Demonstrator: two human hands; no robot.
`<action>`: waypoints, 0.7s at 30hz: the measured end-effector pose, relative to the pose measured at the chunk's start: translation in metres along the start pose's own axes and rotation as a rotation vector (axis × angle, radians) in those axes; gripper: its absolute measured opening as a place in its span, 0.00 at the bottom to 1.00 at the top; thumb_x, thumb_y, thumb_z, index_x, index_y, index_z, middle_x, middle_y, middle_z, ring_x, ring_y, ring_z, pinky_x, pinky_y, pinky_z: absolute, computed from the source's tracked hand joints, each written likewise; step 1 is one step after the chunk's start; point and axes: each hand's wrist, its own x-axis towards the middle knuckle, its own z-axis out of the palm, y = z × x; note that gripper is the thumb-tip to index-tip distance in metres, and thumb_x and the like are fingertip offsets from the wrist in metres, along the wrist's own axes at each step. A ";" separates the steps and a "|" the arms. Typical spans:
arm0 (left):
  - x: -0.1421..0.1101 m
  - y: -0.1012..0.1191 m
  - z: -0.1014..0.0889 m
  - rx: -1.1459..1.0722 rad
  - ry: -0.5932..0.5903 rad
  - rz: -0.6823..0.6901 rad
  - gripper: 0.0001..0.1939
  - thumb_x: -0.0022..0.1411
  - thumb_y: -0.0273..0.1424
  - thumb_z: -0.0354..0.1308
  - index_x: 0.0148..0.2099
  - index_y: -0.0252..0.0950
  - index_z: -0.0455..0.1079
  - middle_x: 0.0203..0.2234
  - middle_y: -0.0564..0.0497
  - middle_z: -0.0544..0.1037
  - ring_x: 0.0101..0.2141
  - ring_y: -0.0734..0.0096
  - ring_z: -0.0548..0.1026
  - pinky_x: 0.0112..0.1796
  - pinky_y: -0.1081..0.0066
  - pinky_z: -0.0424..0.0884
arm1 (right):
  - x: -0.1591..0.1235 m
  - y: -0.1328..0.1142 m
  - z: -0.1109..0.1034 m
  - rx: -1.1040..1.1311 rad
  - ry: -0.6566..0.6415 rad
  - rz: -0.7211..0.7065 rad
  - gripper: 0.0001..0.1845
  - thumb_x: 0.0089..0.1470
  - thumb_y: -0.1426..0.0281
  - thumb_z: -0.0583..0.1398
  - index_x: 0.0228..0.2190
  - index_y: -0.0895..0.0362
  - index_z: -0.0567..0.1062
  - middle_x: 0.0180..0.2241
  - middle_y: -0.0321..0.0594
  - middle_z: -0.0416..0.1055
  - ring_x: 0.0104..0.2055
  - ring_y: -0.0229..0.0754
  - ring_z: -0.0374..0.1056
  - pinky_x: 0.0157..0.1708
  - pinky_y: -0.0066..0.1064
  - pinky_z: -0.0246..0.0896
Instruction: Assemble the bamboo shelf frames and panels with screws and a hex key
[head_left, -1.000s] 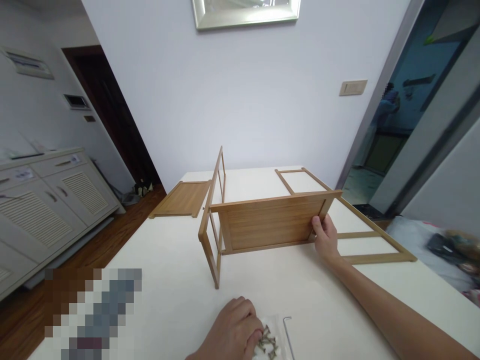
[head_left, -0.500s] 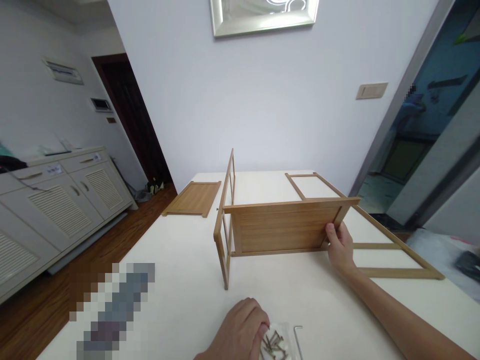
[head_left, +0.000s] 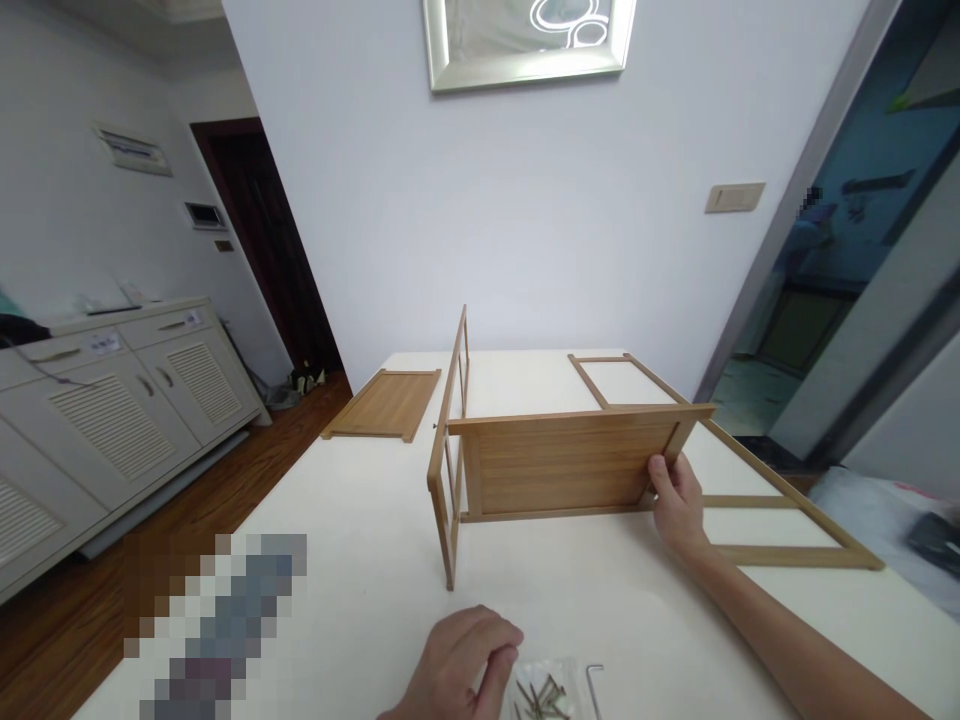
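Observation:
My right hand (head_left: 679,503) grips the right end of a wooden shelf panel (head_left: 562,465), thumb on its near face. The panel stands on its long edge, and its left end meets an upright wooden side frame (head_left: 436,470). A small dark screw end shows on the frame's outer side. At the front, my left hand (head_left: 466,662) is closed, thumb and forefinger drawn together; anything between them is too small to make out. Just right of it lies a clear plastic bag (head_left: 559,672) with several screws (head_left: 541,697). An L-shaped hex key (head_left: 593,690) rests beside the bag.
A second slatted panel (head_left: 384,404) lies flat at the white table's (head_left: 337,560) far left. Another wooden frame (head_left: 817,555) lies flat on the right, partly behind the panel and my arm. A blurred-out patch (head_left: 232,620) covers the left front. A wall stands behind the table.
My left hand has drawn slightly left, away from the screws in the bag. My right hand still holds the panel. The view has tilted up a little.

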 end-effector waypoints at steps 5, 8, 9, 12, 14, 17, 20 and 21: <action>-0.006 -0.002 -0.024 0.044 0.358 -0.115 0.12 0.60 0.21 0.56 0.42 0.42 0.73 0.28 0.50 0.79 0.31 0.67 0.77 0.35 0.69 0.75 | 0.000 0.002 -0.001 -0.014 0.000 -0.001 0.20 0.57 0.48 0.55 0.28 0.52 0.63 0.23 0.31 0.56 0.26 0.40 0.53 0.26 0.34 0.51; 0.001 -0.018 -0.045 -0.054 0.522 -0.382 0.05 0.62 0.29 0.57 0.40 0.38 0.73 0.30 0.49 0.78 0.29 0.70 0.75 0.28 0.73 0.73 | -0.001 0.002 -0.001 -0.035 0.007 -0.007 0.21 0.57 0.48 0.54 0.28 0.52 0.62 0.24 0.31 0.57 0.27 0.40 0.53 0.27 0.34 0.51; 0.005 -0.027 -0.052 -0.073 0.581 -0.504 0.06 0.62 0.32 0.58 0.40 0.37 0.72 0.29 0.50 0.77 0.28 0.71 0.74 0.27 0.74 0.72 | -0.001 0.002 0.000 -0.038 0.008 -0.006 0.21 0.57 0.48 0.54 0.27 0.52 0.62 0.24 0.31 0.56 0.27 0.40 0.53 0.27 0.34 0.51; 0.017 -0.056 -0.062 -0.120 0.576 -0.841 0.13 0.59 0.39 0.60 0.40 0.35 0.71 0.30 0.49 0.79 0.25 0.72 0.73 0.29 0.73 0.72 | -0.001 0.000 0.000 -0.033 0.004 -0.002 0.21 0.57 0.47 0.54 0.28 0.52 0.62 0.24 0.31 0.57 0.27 0.40 0.53 0.28 0.34 0.51; 0.020 -0.075 -0.062 -0.180 0.472 -0.931 0.16 0.55 0.41 0.62 0.39 0.34 0.72 0.32 0.46 0.81 0.26 0.70 0.74 0.31 0.70 0.73 | -0.001 0.000 0.000 -0.025 -0.001 -0.003 0.21 0.57 0.47 0.54 0.28 0.52 0.63 0.24 0.31 0.57 0.27 0.40 0.53 0.28 0.34 0.51; 0.018 -0.094 -0.056 -0.186 0.315 -0.983 0.18 0.52 0.43 0.62 0.38 0.34 0.72 0.32 0.45 0.82 0.32 0.62 0.78 0.36 0.66 0.74 | -0.001 0.001 0.000 -0.025 -0.005 0.003 0.22 0.57 0.47 0.54 0.28 0.52 0.62 0.24 0.31 0.56 0.27 0.40 0.53 0.27 0.34 0.51; 0.012 -0.104 -0.051 -0.106 0.198 -0.969 0.18 0.54 0.43 0.60 0.41 0.36 0.71 0.31 0.47 0.82 0.36 0.58 0.79 0.39 0.65 0.73 | -0.002 0.000 -0.001 -0.020 -0.015 0.006 0.22 0.57 0.47 0.54 0.27 0.52 0.61 0.24 0.31 0.55 0.26 0.40 0.52 0.27 0.34 0.50; 0.010 -0.106 -0.050 -0.081 0.161 -0.956 0.17 0.54 0.43 0.59 0.41 0.36 0.71 0.32 0.47 0.82 0.36 0.58 0.79 0.39 0.65 0.72 | -0.002 0.000 -0.001 -0.016 -0.016 0.004 0.21 0.57 0.47 0.54 0.27 0.51 0.61 0.24 0.31 0.55 0.26 0.40 0.52 0.27 0.34 0.50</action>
